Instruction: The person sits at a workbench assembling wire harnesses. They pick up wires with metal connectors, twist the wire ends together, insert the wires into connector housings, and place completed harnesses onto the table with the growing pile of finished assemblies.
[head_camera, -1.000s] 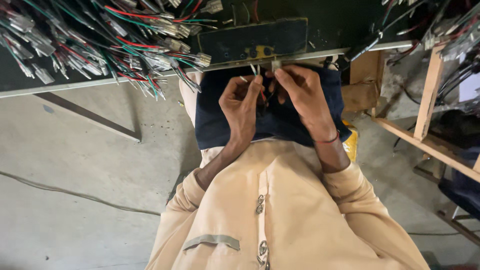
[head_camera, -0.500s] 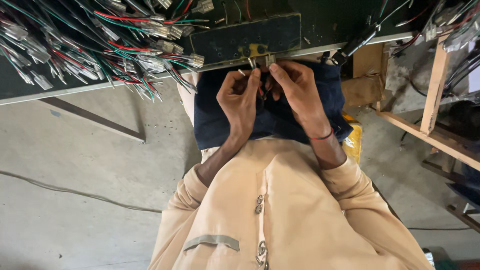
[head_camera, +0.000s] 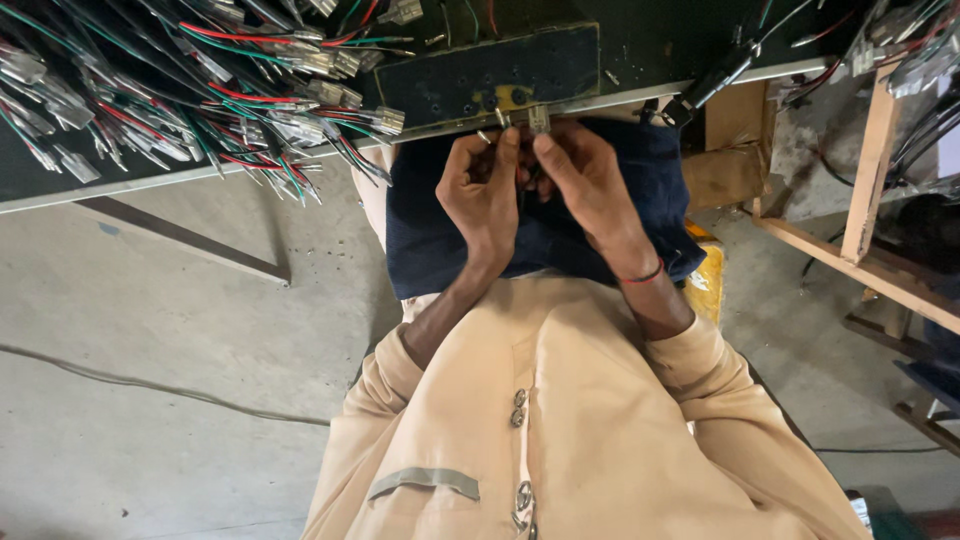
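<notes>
My left hand (head_camera: 482, 190) and my right hand (head_camera: 590, 185) meet close together just below the edge of a dark workbench (head_camera: 640, 60). Each pinches a small metal terminal on thin wires (head_camera: 518, 122), the fingertips almost touching. Right above them a dark block with a yellow patch (head_camera: 490, 80) is fixed to the bench edge. A red band circles my right wrist. A dark blue cloth (head_camera: 440, 250) covers my lap under both hands, and I wear a beige buttoned shirt (head_camera: 560, 420).
A big bundle of red, green and black wires with metal connectors (head_camera: 220, 90) spreads over the bench at upper left. A wooden frame (head_camera: 870, 200) stands at right, beside a cardboard box (head_camera: 730, 160). A cable (head_camera: 150, 385) lies on the concrete floor.
Both hands have risen toward the bench edge and now sit right under the dark block; the view has shifted slightly.
</notes>
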